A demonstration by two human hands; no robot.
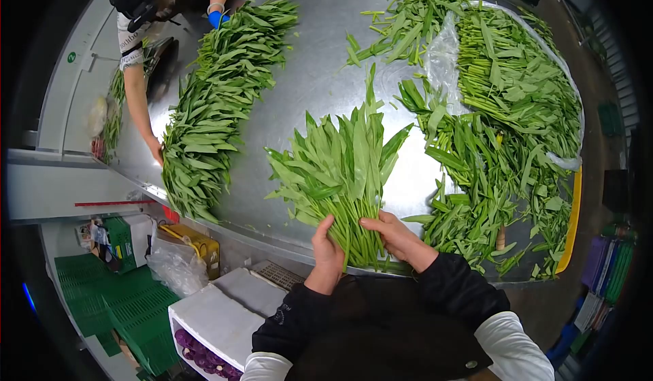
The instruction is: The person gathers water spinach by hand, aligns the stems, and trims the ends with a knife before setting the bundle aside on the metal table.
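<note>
A loose bunch of water spinach (340, 156), with long leaves and pale green stems, is in front of me at the near edge of the metal table, its leaves pointing away. My left hand (328, 253) cups the stems from the left side, thumb up, its fingers partly hidden under them. From the right, my right hand (401, 239) grips the stem ends with its thumb across the top and the other fingers mostly out of sight.
A long row of greens (214, 102) lies along the table's left side, touched by a co-worker (146, 7) wearing a blue glove. Heaped water spinach (513, 75) on plastic fills the right. Green crates (136, 306) and a white foam box (218, 306) stand below left.
</note>
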